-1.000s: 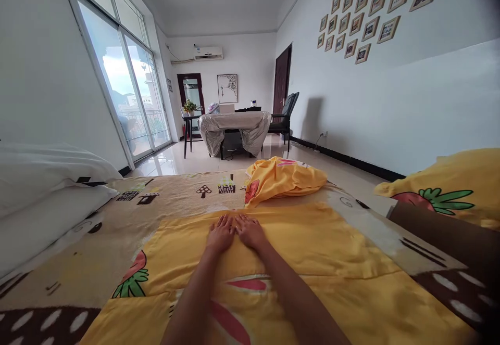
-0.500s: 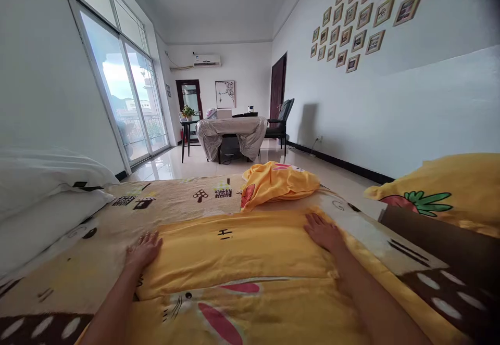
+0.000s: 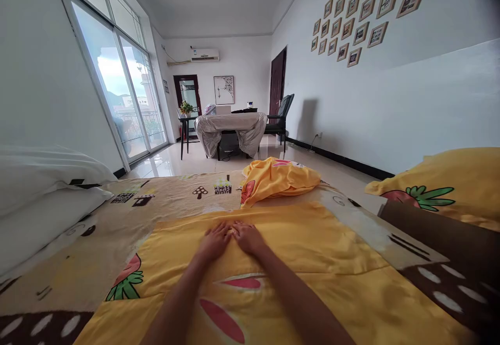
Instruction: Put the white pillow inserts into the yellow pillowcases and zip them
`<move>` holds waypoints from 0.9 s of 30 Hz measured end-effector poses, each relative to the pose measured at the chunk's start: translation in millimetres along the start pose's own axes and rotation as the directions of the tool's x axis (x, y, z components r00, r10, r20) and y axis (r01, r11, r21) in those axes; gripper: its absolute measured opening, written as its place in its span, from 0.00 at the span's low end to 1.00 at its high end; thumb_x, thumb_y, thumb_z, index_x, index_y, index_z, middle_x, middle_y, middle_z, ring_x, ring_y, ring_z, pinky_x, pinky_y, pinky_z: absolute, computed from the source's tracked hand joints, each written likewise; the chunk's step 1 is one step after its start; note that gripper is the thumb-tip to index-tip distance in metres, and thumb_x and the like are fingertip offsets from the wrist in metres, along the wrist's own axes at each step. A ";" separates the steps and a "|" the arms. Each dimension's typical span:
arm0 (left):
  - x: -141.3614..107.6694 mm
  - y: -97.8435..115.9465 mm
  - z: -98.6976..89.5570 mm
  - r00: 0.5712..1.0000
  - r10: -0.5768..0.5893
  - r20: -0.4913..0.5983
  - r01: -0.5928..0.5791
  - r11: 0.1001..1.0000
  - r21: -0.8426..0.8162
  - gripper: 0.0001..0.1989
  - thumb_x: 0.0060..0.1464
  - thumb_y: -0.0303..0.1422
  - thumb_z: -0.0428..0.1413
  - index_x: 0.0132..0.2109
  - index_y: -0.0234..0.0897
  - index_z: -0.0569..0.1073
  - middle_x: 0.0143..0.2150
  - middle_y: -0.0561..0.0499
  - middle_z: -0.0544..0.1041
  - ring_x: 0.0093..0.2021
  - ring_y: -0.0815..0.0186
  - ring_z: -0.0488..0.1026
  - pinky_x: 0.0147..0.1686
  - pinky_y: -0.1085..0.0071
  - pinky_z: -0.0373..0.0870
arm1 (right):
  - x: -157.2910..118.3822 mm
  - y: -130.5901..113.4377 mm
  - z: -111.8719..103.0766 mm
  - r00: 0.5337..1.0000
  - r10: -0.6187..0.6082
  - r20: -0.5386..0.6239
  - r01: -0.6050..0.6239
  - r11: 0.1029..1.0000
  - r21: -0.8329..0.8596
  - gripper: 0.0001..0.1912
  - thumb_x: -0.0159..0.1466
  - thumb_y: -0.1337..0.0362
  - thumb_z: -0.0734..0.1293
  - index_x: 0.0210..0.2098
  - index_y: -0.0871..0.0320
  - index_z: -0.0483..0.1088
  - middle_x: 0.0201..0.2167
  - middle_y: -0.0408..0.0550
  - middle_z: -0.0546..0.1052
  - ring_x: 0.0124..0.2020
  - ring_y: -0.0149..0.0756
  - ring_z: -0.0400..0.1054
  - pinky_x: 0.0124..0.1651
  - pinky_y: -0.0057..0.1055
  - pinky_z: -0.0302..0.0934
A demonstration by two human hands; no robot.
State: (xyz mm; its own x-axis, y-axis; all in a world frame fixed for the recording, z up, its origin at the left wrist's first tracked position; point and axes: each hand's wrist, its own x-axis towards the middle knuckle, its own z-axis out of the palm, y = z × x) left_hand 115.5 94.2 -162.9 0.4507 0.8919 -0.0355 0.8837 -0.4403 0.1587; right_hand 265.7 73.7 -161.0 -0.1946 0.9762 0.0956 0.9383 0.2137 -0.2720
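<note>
A yellow cloth [image 3: 308, 246] with pink rabbit-ear shapes and a carrot print [image 3: 127, 282] lies spread in front of me, with a fold or seam running across it. My left hand [image 3: 214, 241] rests flat on its middle, palm down and fingers stretched forward. Right beside it, my right hand [image 3: 248, 237] presses flat on the same cloth, fingers also extended. The fingertips of the two hands nearly meet. Neither hand grips anything.
Under the cloth is a beige patterned blanket [image 3: 167, 194]. A crumpled yellow cloth [image 3: 279, 181] sits just beyond. White pillows [image 3: 47, 220] are at left; a yellow printed bundle [image 3: 469, 183] lies behind a brown board-like edge [image 3: 441, 235] at right. A covered table [image 3: 230, 122] stands farther off.
Both hands have moved inward from the cloth's left and right sides to its middle. The carrot print at the left now shows, and the "Hi" lettering is no longer visible.
</note>
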 end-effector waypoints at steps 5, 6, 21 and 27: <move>-37.9 -87.9 -13.8 0.981 -0.188 -0.043 0.190 0.981 0.030 0.29 0.62 0.44 0.34 0.67 0.42 0.53 0.70 0.51 0.47 0.69 0.62 0.45 0.64 0.52 0.48 | -24.7 82.3 -26.8 0.991 0.133 -0.017 -0.134 0.990 -0.048 0.26 0.67 0.57 0.52 0.62 0.56 0.59 0.65 0.48 0.58 0.65 0.35 0.50 0.64 0.37 0.44; -48.8 -107.2 -18.0 0.972 -0.229 -0.058 0.232 0.972 0.043 0.29 0.62 0.43 0.34 0.67 0.40 0.52 0.69 0.48 0.48 0.69 0.60 0.46 0.63 0.51 0.49 | -34.4 102.4 -34.9 0.983 0.181 -0.027 -0.183 0.981 -0.069 0.26 0.67 0.58 0.51 0.62 0.57 0.58 0.65 0.49 0.58 0.66 0.36 0.49 0.64 0.38 0.44; -29.3 -7.3 -35.3 0.982 -0.008 -0.188 0.011 1.000 0.013 0.26 0.55 0.25 0.43 0.61 0.37 0.64 0.63 0.46 0.65 0.63 0.62 0.60 0.60 0.62 0.58 | -40.0 -3.6 -28.4 0.996 0.085 -0.028 -0.088 0.988 -0.130 0.22 0.61 0.67 0.58 0.53 0.66 0.68 0.57 0.63 0.67 0.57 0.48 0.61 0.57 0.44 0.52; -13.7 20.6 -1.3 0.971 -0.080 -0.225 0.054 0.991 -0.121 0.21 0.61 0.30 0.39 0.56 0.36 0.69 0.56 0.47 0.73 0.55 0.65 0.69 0.56 0.70 0.61 | -36.3 -35.2 5.2 0.997 0.059 -0.058 -0.061 0.998 -0.019 0.26 0.67 0.61 0.51 0.61 0.63 0.59 0.63 0.59 0.60 0.64 0.44 0.51 0.63 0.45 0.44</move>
State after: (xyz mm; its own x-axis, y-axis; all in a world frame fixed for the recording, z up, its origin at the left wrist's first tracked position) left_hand 127.4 73.0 -157.9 0.3383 0.9247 0.1746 0.8850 -0.3757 0.2751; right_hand 238.3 30.9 -159.8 -0.1217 0.9834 0.1344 0.9536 0.1534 -0.2591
